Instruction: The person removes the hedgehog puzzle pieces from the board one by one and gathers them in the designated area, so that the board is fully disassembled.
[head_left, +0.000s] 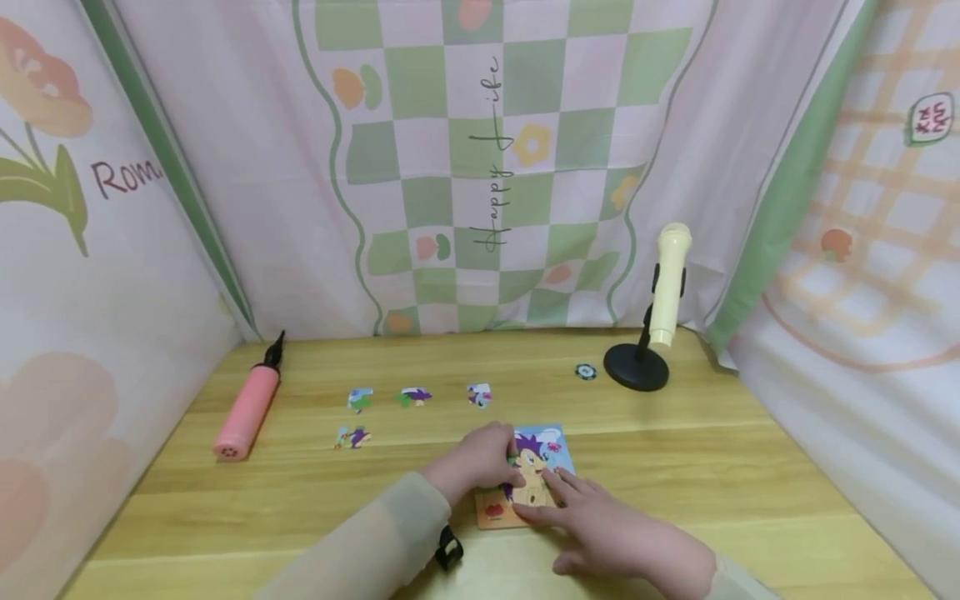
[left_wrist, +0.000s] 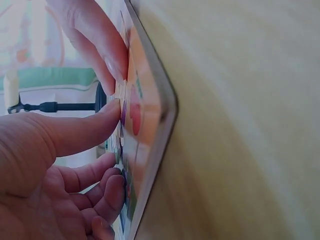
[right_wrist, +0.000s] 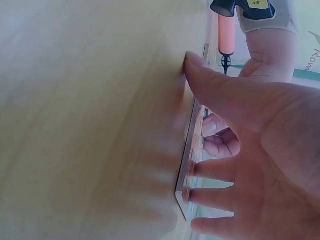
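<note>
"Where's the puzzle board [head_left: 532,463]?"
"I see it flat on the wooden table [head_left: 720,475], under both hands."
"And the left hand [head_left: 482,458]?"
"Its thumb and fingertips touch the board; from here I can't tell whether they grasp a piece."
"The right hand [head_left: 603,523]?"
"Released: I see its fingers stretched onto the board, thumb off to the side."
"Loose pieces [head_left: 480,396]?"
"I count four, farther back and to the left."
</note>
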